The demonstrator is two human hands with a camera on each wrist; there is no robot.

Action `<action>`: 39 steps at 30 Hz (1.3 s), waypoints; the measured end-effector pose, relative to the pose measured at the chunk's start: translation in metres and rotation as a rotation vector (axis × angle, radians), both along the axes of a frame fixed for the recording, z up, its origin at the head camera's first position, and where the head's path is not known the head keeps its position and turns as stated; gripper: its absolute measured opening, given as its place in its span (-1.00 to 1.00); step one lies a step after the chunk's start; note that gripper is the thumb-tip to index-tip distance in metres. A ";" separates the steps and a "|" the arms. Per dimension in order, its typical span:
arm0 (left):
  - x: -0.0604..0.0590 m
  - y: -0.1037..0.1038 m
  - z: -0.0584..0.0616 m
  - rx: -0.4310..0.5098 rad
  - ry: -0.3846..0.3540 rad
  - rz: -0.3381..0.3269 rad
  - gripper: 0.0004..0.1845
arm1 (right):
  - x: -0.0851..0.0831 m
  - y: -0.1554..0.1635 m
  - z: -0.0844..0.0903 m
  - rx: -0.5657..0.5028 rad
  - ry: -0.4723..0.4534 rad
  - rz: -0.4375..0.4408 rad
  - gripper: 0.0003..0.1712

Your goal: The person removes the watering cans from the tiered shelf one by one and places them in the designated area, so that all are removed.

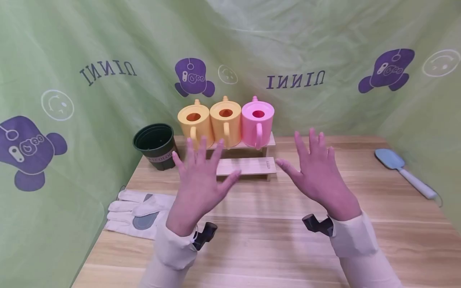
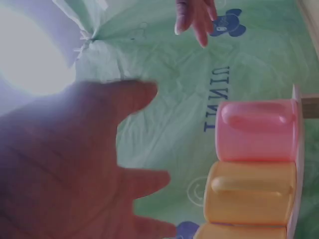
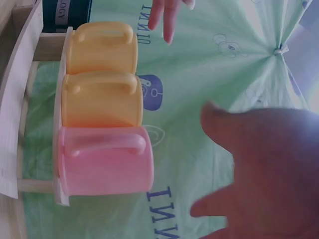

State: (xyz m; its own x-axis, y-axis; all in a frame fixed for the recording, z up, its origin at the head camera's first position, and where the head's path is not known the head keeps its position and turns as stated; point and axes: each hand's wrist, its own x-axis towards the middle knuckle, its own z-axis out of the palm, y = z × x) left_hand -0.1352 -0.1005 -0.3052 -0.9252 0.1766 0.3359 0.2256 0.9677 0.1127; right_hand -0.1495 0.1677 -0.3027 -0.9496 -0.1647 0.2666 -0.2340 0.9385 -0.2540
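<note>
Both hands are raised above the wooden table (image 1: 273,240), fingers spread, holding nothing. My left hand (image 1: 199,176) hovers in front of the two yellow watering cans (image 1: 210,122). My right hand (image 1: 317,172) hovers to the right of the pink watering can (image 1: 257,124). The three cans stand side by side on the upper step of a small wooden rack (image 1: 248,166). In the left wrist view the left palm (image 2: 60,169) fills the left side, with the pink can (image 2: 256,130) and a yellow can (image 2: 249,191) beyond. The right wrist view shows the right palm (image 3: 269,174) and the cans (image 3: 102,132).
A dark green plastic pot (image 1: 155,145) stands left of the rack. White work gloves (image 1: 138,212) lie at the table's left edge. A light blue trowel (image 1: 403,170) lies at the right. Green printed cloth (image 1: 72,80) surrounds the table on the back and sides.
</note>
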 end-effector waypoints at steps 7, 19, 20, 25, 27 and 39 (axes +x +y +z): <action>-0.016 -0.037 -0.011 0.296 0.002 0.046 -0.48 | -0.013 -0.001 -0.006 -0.137 0.201 -0.021 -0.58; -0.071 -0.084 -0.096 0.512 -0.240 0.214 -0.63 | -0.035 -0.003 -0.037 -0.317 0.322 0.028 -0.83; -0.073 -0.084 -0.099 0.502 -0.239 0.227 -0.61 | -0.035 -0.003 -0.038 -0.319 0.322 0.031 -0.83; -0.079 -0.082 -0.100 0.486 -0.255 0.281 -0.51 | -0.045 -0.007 -0.039 -0.362 0.310 0.051 -0.83; -0.081 -0.078 -0.098 0.474 -0.267 0.295 -0.50 | -0.052 -0.009 -0.038 -0.407 0.264 0.057 -0.83; -0.093 -0.082 -0.098 0.499 -0.337 0.346 -0.60 | -0.077 -0.018 -0.037 -0.602 -0.019 0.048 -0.76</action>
State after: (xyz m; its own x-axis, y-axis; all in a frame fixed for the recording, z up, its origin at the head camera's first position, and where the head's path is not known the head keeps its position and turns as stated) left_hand -0.2285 -0.1823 -0.4034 -0.9687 -0.2479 -0.0155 -0.2118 0.7917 0.5730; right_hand -0.2264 0.1495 -0.3397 -0.9503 -0.0333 0.3097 -0.2633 0.6172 -0.7415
